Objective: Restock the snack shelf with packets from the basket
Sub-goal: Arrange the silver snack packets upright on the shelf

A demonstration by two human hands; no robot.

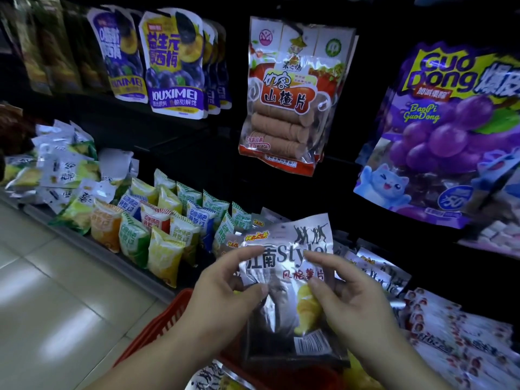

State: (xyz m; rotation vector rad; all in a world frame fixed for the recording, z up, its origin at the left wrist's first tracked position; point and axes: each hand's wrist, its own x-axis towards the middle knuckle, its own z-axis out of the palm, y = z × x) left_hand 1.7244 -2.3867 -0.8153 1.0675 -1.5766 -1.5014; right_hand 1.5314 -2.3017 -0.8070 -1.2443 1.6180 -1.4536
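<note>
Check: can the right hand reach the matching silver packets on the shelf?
Probably yes: the right hand sits close to the silver row, nothing between, though it is pinching the held packet.

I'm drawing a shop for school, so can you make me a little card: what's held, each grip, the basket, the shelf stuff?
Held: silver foil crisp packet, black dancers printed on top
Left grip: pinches the packet's left side
Right grip: pinches its right side
Basket: red plastic basket under the hands, more packets inside
Low shelf: small green, yellow, orange and blue snack packets in rows
Hanging: clear bag of tan rolls; big purple grape bag
</note>
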